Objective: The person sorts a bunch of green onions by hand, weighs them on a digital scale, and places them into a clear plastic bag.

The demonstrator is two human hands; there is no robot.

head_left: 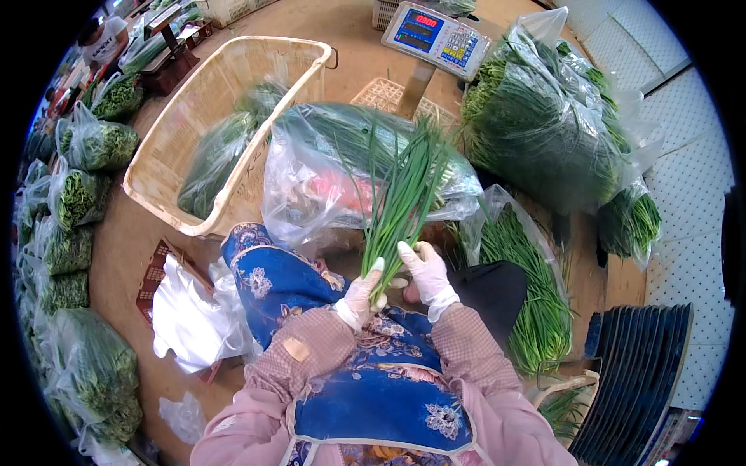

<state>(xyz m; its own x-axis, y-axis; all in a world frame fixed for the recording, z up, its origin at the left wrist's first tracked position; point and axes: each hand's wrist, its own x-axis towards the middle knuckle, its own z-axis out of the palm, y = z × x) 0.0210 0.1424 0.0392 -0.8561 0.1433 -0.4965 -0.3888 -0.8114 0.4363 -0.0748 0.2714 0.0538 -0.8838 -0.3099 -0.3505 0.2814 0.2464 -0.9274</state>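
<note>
At the far left, filled clear bags of greens (84, 198) line the floor (116, 268), seemingly finished work; right of them, a cream crate (167, 132) holds another clear bag of greens, and white plastic bags (183, 314) lie nearer the person; in the middle, a large clear bag (299, 144) already holds long greens; just on its near side, the bunch of green stalks (404, 186) stands tilted to the far right, its cut ends at the hands; the left hand (362, 295) is closed round its lower part, thumb along it; the right hand (426, 278) has its fingers half curled against the bunch's right edge, though whether it grips any stalks I cannot tell; no tie shows on the bunch, so it looks unfinished; at right, an open bag of loose stalks (524, 283) suggests much remains to handle.
</note>
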